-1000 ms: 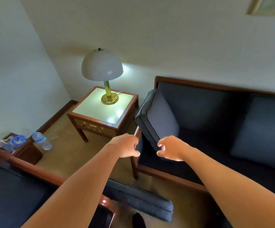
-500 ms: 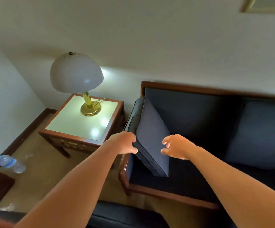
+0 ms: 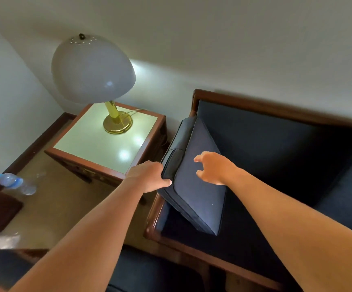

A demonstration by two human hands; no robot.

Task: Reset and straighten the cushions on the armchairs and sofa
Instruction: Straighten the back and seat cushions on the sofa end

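We see a dark blue cushion [image 3: 194,178] propped on edge at the sofa [image 3: 276,144] seat's left end, long axis running front to back. Left hand [image 3: 147,175] grips its outer edge; right hand [image 3: 215,168] hovers loose-fingered over its face. Lamp [image 3: 93,68] on side table [image 3: 99,142]; bottle [image 3: 14,183] at left.

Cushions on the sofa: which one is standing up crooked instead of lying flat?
The cushion at the sofa's left end, gripped by the left hand, stands tilted; the seat cushion lies flat.
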